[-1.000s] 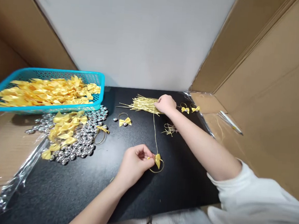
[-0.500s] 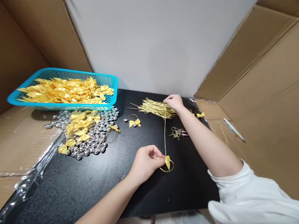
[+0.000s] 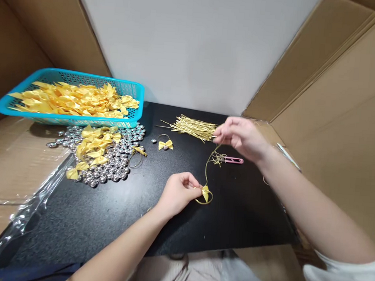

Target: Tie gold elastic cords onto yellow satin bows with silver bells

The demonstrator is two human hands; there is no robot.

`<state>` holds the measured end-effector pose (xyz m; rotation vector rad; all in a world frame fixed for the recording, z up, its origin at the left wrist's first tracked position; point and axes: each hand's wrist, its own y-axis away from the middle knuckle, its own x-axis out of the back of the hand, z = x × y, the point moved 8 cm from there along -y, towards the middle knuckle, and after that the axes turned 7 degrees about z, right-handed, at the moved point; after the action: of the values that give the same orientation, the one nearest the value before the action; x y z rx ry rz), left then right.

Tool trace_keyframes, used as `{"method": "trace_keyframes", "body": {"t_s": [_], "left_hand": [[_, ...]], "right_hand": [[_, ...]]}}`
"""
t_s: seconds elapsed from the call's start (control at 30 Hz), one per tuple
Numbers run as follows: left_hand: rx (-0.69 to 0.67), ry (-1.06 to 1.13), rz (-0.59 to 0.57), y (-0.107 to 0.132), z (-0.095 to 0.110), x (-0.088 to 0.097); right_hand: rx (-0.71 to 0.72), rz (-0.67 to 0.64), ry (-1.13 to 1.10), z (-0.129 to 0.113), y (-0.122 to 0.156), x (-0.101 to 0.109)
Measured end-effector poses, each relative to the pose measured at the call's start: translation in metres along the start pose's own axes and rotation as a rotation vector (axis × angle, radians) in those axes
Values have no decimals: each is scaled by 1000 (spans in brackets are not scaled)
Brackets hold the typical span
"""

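My left hand (image 3: 177,196) is closed in a pinch on a small yellow ribbon bow (image 3: 205,194), just over the black table. A loop of gold cord (image 3: 206,170) hangs round below the bow, and the cord's long end curves up from it. At the top of that end, my right hand (image 3: 243,138) has thumb and fingers pinched on the cord. Beyond the fingers lies a bundle of cut gold cords (image 3: 193,128). Pink-handled thread snips (image 3: 234,160) rest below my right hand, with cord scraps (image 3: 217,159) at their blades.
A turquoise basket (image 3: 62,117) of yellow ribbon bows stands at the back left. In front are silver beads (image 3: 107,175) with several bows (image 3: 98,142) on top. A looped bow with a bead (image 3: 165,145) lies mid-table. Cardboard walls (image 3: 341,83) flank the table.
My right hand has come away from the cord bundle, nearer and to the right. The cord, straight before, now bends in a slack curve. My left hand keeps its pinch on the bow.
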<state>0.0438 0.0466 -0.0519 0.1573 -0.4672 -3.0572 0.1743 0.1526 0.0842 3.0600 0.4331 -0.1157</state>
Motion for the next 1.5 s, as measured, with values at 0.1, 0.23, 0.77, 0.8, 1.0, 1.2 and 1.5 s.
{"method": "trace_keyframes", "body": {"t_s": [0.1,0.23,0.77,0.8,1.0,1.2,1.5], "left_hand": [[-44,13,30,1,5,2],[-114,35,74,3,15,6],[-251,18,170,5,34,16],[-251,26,181,3,36,18],[-267,77,177,0,60,16],[-296,78,164,1,81,15],[-254,94,183,-2,70,19]], "right_hand": [[45,-138,120,29,39,-16],[172,-203,382,51,70,-27],[647,56,1005,53,103,-13],[588,170,984,57,106,-4],[339,236,996,91,112,-16],[329,190,639,93,90,-48],[332,135,439,70,126,-54]]}}
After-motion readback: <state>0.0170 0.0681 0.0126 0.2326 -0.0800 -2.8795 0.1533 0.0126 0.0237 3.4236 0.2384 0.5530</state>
